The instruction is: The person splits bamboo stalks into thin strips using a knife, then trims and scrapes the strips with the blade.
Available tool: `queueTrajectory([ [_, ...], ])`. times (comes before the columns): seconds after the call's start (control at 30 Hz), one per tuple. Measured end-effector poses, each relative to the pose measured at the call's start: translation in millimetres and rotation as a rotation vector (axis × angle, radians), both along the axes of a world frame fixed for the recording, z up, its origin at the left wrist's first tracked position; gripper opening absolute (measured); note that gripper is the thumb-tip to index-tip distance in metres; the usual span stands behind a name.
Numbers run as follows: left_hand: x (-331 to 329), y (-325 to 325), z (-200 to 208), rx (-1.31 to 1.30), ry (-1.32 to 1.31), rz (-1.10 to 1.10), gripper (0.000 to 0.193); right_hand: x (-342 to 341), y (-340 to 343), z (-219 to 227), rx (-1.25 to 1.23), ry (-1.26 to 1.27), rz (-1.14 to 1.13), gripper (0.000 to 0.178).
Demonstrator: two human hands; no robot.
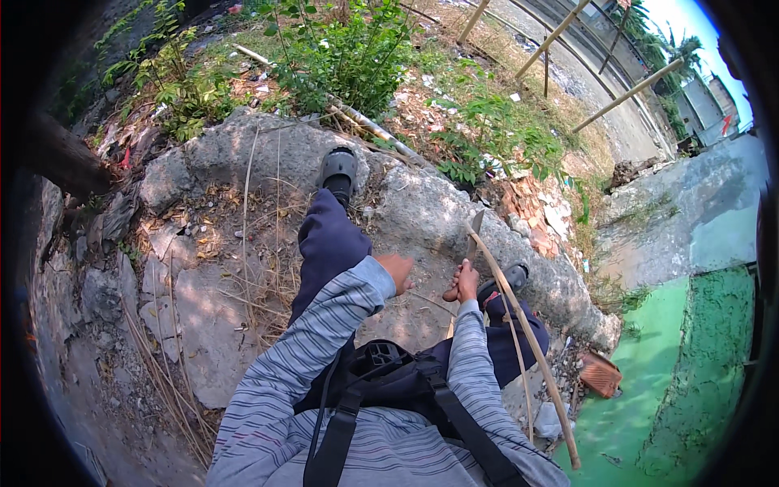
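Note:
My right hand (pixel 464 282) is closed round the handle of a large knife, its blade (pixel 475 227) pointing up and away from me. Beside it, my left hand (pixel 395 273) hangs over the ground between my knees, fingers partly spread; I see nothing in its grasp. A long curved stick (pixel 519 316) rises past my right forearm, its upper end by the blade and its lower end near my right hip. A thinner strip (pixel 519 369) runs alongside it. Where the stick is supported I cannot tell.
My shoes (pixel 339 172) rest on or beside a rough concrete ledge (pixel 422 203). Dry stalks (pixel 162 365) lie over broken slabs at left. Bushes (pixel 349 65) and litter stand beyond. A green-painted wall (pixel 649 365) and a broken orange brick (pixel 600 375) are at right.

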State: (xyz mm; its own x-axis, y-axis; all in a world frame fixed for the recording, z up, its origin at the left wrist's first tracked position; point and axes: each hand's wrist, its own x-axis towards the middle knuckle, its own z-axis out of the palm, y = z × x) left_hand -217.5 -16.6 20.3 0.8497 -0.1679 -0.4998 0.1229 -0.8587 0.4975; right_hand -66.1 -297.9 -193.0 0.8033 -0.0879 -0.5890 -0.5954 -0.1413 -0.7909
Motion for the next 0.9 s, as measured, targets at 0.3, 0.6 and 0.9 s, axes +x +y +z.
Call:
queueTrajectory([
  [0.3, 1.9, 5.7, -4.6, -0.019, -0.034, -0.003, 0.051, -1.8, 7.8, 36.9, -0.290, -0.223, 0.165, 0.044],
  [0.6, 2.1, 3.1, -3.5, -0.057, -0.065, 0.006, 0.050, -23.2, -2.8, -5.2, -0.649, -0.276, 0.410, 0.061],
  [0.9, -4.2, 4.9, 5.0, -0.181, -0.107, -0.077, 0.059, -28.9, 5.7, -14.3, -0.527, -0.166, 0.323, 0.055],
])
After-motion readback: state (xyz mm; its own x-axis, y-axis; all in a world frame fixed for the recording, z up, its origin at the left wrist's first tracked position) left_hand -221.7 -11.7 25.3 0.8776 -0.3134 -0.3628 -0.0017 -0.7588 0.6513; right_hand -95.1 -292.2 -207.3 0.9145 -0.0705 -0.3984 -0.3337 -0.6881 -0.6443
